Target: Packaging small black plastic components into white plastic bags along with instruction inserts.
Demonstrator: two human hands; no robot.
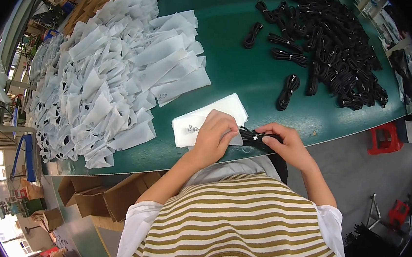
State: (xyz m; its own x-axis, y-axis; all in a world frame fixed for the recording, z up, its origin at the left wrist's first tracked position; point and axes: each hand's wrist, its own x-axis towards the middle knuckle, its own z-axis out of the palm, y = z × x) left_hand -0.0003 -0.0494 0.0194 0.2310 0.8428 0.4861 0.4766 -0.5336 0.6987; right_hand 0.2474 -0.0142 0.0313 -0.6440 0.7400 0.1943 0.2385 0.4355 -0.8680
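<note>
Near the front edge of the green table, my right hand (287, 144) pinches a coiled black cable (253, 138) between thumb and fingers. The cable's left end meets the mouth of a translucent white plastic bag (236, 140). My left hand (217, 133) is closed on that bag's edge with thumb and fingertips. Beneath the left hand lies a stack of flat white bags (186, 127) with small dark print. How far the cable reaches inside the bag is hidden by my left fingers.
A large heap of filled white bags (98, 75) covers the table's left side. Many bundled black cables (340, 52) are piled at the far right, and a single bundle (288, 92) lies nearer. Cardboard boxes (112, 196) stand below the table edge; a red stool (385, 139) is at right.
</note>
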